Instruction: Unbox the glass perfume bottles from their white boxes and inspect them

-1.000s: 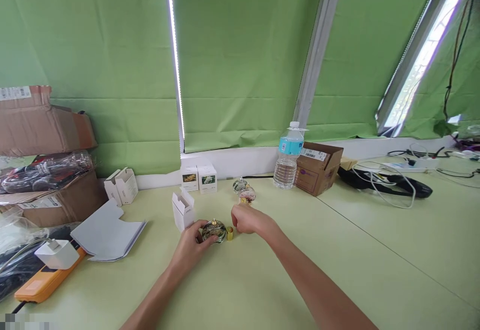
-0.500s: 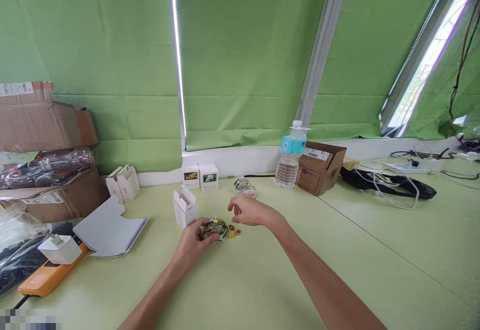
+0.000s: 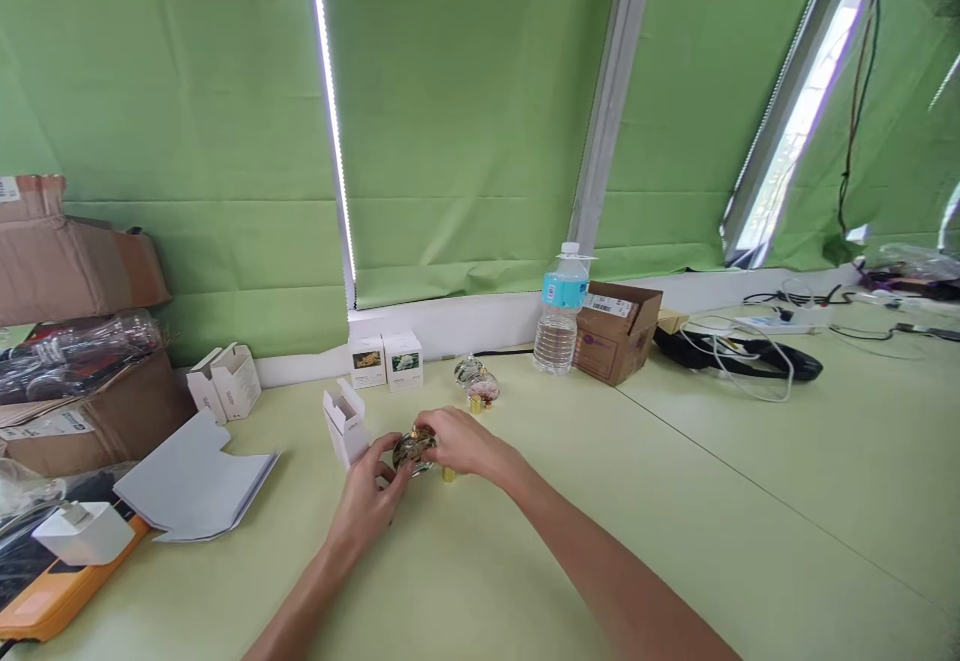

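On the green table a small round glass bottle (image 3: 411, 446) with a gold top is tilted between my two hands. My left hand (image 3: 370, 486) is closed around its left side. Bent over the bottle from the right, my right hand (image 3: 455, 439) has its fingers pinched at the gold top; they partly hide it. A gold cylindrical cap (image 3: 448, 474) stands on the table just below my right hand. Close to my left fingers is an open white carton (image 3: 346, 425). Beyond my right hand are a clear round bottle (image 3: 468, 371) and a pinkish round bottle (image 3: 484, 388), with gold caps (image 3: 476, 404) beside them.
Two white boxes (image 3: 385, 361) stand by the wall. At the back are a water bottle (image 3: 561, 311) and a cardboard box (image 3: 616, 333), with a black strap (image 3: 739, 356) and white cable rightward. White papers (image 3: 196, 486), an orange device (image 3: 71, 586) and stacked parcels (image 3: 82, 271) occupy the left.
My right hand has come down and left onto the bottle's gold top. The bottle has tilted in my left hand. The whole view has shifted slightly.
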Action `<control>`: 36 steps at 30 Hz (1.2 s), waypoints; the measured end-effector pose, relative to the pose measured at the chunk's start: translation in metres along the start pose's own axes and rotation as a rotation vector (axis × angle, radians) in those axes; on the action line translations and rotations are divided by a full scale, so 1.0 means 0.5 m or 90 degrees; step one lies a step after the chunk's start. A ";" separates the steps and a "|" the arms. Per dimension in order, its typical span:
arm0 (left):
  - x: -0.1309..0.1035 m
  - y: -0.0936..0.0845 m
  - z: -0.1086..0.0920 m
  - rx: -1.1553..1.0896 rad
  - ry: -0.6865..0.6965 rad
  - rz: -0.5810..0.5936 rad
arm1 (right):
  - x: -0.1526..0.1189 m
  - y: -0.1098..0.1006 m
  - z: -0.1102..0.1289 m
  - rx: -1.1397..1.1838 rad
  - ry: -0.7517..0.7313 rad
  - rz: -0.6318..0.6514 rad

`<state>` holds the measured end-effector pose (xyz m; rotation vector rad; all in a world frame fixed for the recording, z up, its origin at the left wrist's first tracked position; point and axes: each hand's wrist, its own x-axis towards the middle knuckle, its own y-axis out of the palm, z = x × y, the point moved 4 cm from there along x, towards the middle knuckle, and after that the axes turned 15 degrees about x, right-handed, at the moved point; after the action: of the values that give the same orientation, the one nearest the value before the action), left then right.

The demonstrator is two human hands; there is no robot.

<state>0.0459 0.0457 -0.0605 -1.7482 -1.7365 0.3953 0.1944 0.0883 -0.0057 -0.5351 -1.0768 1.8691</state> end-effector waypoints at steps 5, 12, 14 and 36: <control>0.001 0.004 0.007 0.002 -0.028 0.024 | -0.004 -0.021 -0.018 -0.039 0.053 -0.032; 0.002 0.008 0.018 0.031 -0.017 0.016 | -0.020 -0.084 -0.085 -0.084 0.150 -0.036; 0.000 0.006 0.014 0.033 -0.013 0.012 | -0.026 -0.102 -0.107 -0.090 0.177 -0.040; -0.002 0.005 0.006 0.036 -0.031 0.026 | -0.066 -0.183 -0.099 -0.093 0.228 -0.108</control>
<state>0.0460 0.0456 -0.0643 -1.7501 -1.7083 0.5036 0.2904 0.1039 0.0437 -0.8037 -0.9875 1.4855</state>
